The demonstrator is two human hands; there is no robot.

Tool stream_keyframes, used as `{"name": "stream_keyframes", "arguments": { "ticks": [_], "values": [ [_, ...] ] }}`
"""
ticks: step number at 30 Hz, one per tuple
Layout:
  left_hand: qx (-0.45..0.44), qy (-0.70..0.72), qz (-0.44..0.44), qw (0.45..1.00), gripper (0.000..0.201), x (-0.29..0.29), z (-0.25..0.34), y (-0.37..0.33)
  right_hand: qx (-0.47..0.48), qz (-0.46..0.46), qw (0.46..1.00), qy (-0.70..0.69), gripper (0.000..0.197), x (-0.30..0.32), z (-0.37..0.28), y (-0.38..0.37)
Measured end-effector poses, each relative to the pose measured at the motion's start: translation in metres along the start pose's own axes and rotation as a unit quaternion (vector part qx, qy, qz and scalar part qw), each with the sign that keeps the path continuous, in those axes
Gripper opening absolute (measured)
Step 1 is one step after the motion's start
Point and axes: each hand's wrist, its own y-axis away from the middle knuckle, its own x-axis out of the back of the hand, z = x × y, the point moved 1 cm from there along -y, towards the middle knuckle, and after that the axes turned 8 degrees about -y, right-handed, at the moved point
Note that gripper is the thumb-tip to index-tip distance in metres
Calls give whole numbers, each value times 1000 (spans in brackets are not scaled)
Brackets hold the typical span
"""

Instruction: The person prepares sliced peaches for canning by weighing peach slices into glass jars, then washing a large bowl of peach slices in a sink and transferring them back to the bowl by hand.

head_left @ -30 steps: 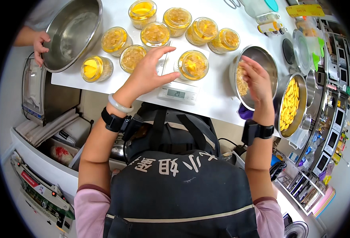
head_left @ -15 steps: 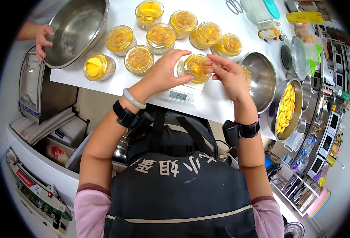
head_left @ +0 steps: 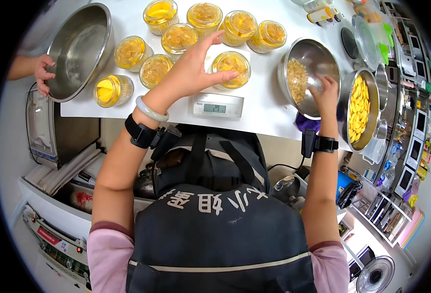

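Note:
A glass jar (head_left: 233, 69) with yellow contents and pale amber flakes on top stands on a white digital scale (head_left: 230, 101). Beside this jar, my left hand (head_left: 195, 68) is open, thumb and fingers apart, with its thumb tip over the jar's rim. My right hand (head_left: 327, 92) reaches over a steel bowl (head_left: 318, 51), fingers apart and holding nothing I can see. Amber flakes (head_left: 296, 80) lie along the bowl's left side, close to those fingers. My left hand partly covers the jars behind it.
Several filled jars (head_left: 238, 27) stand behind and left of the scale; one jar (head_left: 113, 90) shows plain yellow pieces. Another person's hand (head_left: 43, 73) touches a large steel basin (head_left: 81, 53) at left. A pan of yellow slices (head_left: 358, 110) sits at right.
My right hand has left the jar on the scale and moved right, over the bowl with the flakes. The left hand stays beside the jar. The whole view has shifted.

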Motion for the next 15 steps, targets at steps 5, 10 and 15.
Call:
{"name": "stream_keyframes", "arguments": {
  "ticks": [5,10,15],
  "values": [
    [7,-38,29,999,91,-6,24,-7,-46,-68,994,-74,51,6,10,0],
    [21,-142,14,990,93,-24,45,-7,-79,-71,980,-168,60,12,3,8],
    [87,-287,-19,954,88,-55,50,-11,63,-44,992,-104,51,13,-9,19]
  ]
}}
